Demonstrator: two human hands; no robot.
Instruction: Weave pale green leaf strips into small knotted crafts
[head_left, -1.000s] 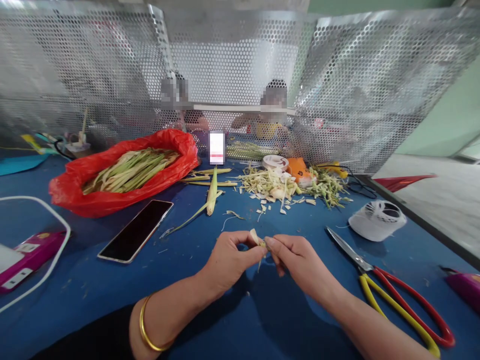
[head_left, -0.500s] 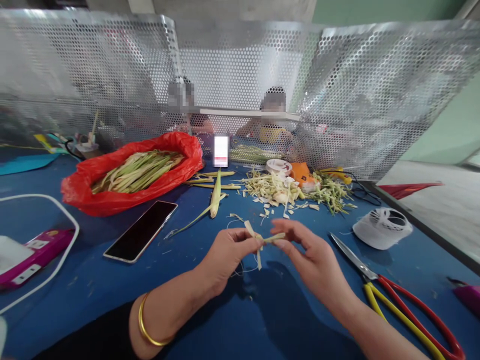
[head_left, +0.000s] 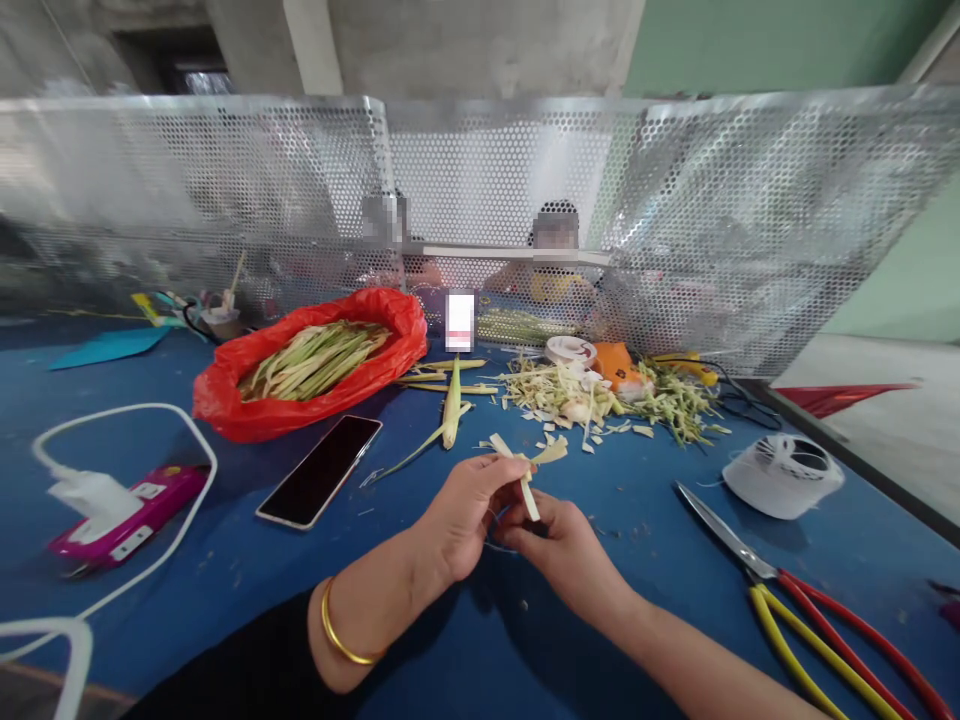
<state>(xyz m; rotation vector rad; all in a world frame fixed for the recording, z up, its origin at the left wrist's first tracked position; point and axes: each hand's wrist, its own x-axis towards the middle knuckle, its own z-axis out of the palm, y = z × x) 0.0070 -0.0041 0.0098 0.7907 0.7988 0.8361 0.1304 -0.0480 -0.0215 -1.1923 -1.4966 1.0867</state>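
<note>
Pinching crossed leaf strips [head_left: 531,499] in left hand [head_left: 466,512]; right hand [head_left: 568,540] below, can't tell its grip; loosened pinch could let strips splay.

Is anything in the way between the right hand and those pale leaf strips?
No, nothing visible: the right hand is close beside the pale leaf strips, which the left hand pinches. The scissors lie off to the right.
</note>
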